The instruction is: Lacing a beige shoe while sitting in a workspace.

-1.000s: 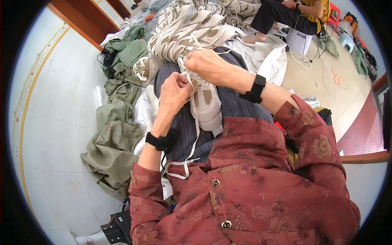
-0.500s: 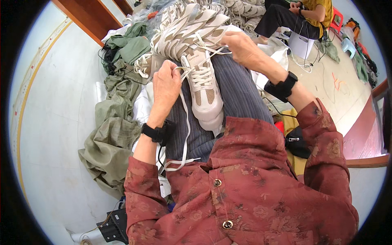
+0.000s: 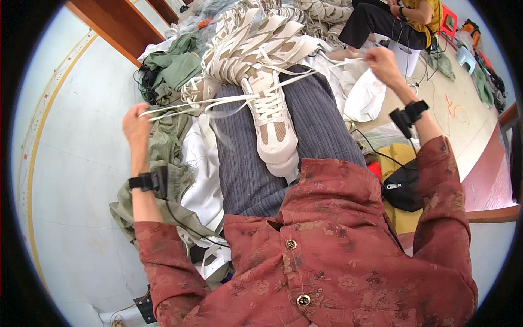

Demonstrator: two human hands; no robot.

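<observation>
A beige and white sneaker [image 3: 277,131] lies between my thighs, its toe toward me. White laces zigzag across its tongue. Out to the left, my left hand [image 3: 137,125] is closed on a shoelace [image 3: 218,102], stretched from the shoe in a looped, partly blurred strand. My right hand [image 3: 383,64], raised at the right, pinches another lace strand [image 3: 321,69] that runs taut from the shoe. Both hands are well apart from the sneaker itself. Just beyond it sits a dense overlapping stack of similar shoe uppers [image 3: 256,41].
Green and olive cloth [image 3: 177,68] heaps at my left, beside white fabric [image 3: 199,163]. At the upper right a person in black trousers [image 3: 376,24] sits near a red stool [image 3: 448,22] and a light blue stool [image 3: 464,59]. A black pouch [image 3: 402,188] lies by my right hip.
Both hands have moved outward, left hand to the left and right hand to the right. The laces, slack before, now stretch from the shoe. The hanging lace end has left my lap.
</observation>
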